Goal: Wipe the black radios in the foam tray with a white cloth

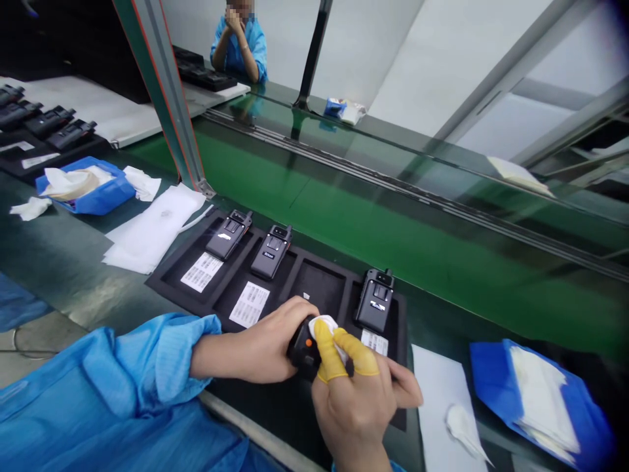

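My left hand [268, 341] is closed around a black walkie-talkie [303, 351] with an orange button, held above the front of a black foam tray [179, 294]. Yellow finger cots cover fingers of my right hand [351, 393], which pinches a white wiping cloth [325, 322] against the radio. Much of the radio is hidden behind my fingers. In the tray's compartments lie three more radios: one at the left [228, 236], a second [271, 252] beside it, and a third [376, 301] at the right. White barcode labels [249, 305] lie below them.
White sheets [152, 229] and a blue box of cloths [93, 187] are at the left. A white sheet with a crumpled cloth [459, 426] and another blue box [496, 387] sit at the right. Behind the tray runs a green conveyor belt [319, 196]. Across it sits a person [240, 46].
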A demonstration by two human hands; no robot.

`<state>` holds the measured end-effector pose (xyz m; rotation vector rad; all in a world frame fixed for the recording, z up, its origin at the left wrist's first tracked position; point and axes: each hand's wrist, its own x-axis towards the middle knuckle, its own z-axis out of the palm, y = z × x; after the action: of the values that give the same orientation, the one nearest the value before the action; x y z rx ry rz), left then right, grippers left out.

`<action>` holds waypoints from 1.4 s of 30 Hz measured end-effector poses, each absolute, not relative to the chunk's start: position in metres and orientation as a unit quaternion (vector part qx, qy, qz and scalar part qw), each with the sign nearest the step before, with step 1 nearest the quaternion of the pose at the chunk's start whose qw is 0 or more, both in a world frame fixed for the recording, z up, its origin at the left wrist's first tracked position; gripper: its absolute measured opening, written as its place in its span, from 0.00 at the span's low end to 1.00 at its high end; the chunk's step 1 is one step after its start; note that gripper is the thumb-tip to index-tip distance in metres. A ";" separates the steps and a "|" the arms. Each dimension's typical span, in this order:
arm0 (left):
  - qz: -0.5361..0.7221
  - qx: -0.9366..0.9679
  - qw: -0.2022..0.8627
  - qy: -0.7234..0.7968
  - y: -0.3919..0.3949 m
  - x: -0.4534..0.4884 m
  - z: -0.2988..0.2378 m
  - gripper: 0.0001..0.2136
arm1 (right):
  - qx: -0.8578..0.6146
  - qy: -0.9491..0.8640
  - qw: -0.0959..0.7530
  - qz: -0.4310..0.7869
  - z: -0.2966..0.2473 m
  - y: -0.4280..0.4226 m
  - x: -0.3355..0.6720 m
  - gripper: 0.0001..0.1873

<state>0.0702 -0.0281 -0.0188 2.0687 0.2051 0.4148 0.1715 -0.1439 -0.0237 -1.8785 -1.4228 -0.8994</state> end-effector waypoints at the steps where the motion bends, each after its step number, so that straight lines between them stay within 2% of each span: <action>1: 0.171 0.854 0.483 0.089 -0.029 0.071 -0.019 0.28 | -0.719 -0.530 0.294 -0.341 -0.026 -0.145 0.175 0.13; 4: 0.171 0.860 0.468 0.105 -0.030 0.072 -0.018 0.28 | -0.742 -0.518 0.275 -0.325 -0.034 -0.151 0.187 0.10; 12: 0.163 0.869 0.453 0.117 -0.033 0.073 -0.014 0.27 | -0.741 -0.502 0.316 -0.314 -0.036 -0.164 0.196 0.09; 18: 0.164 0.871 0.450 0.106 -0.035 0.073 -0.013 0.27 | -0.686 -0.562 0.364 -0.285 -0.022 -0.153 0.184 0.14; 23: 0.173 0.868 0.449 0.119 -0.036 0.071 -0.015 0.27 | -0.687 -0.564 0.364 -0.278 -0.023 -0.151 0.174 0.15; 27: 0.145 0.872 0.433 0.178 -0.026 0.075 -0.008 0.28 | -0.691 -0.557 0.349 -0.300 -0.035 -0.166 0.191 0.13; 29: 0.114 0.881 0.411 0.205 -0.015 0.087 0.001 0.32 | -0.705 -0.542 0.328 -0.318 -0.044 -0.176 0.206 0.11; 31: 0.083 0.896 0.374 0.224 -0.002 0.106 0.010 0.40 | -0.721 -0.519 0.308 -0.340 -0.053 -0.185 0.221 0.12; 34: 0.032 0.927 0.268 0.260 0.016 0.143 0.017 0.47 | -0.732 -0.494 0.296 -0.364 -0.064 -0.195 0.238 0.12; 38: 0.000 0.939 0.169 0.301 0.032 0.186 0.010 0.40 | -0.754 -0.462 0.300 -0.358 -0.079 -0.203 0.251 0.11; 42: -0.002 0.944 0.117 0.310 0.035 0.199 0.005 0.32 | -0.780 -0.392 0.428 -0.236 -0.095 -0.208 0.257 0.11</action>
<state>0.1993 0.0354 0.0053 2.7618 0.9063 -0.0055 0.2565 -0.2078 -0.0951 -1.9470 -0.9784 -0.5901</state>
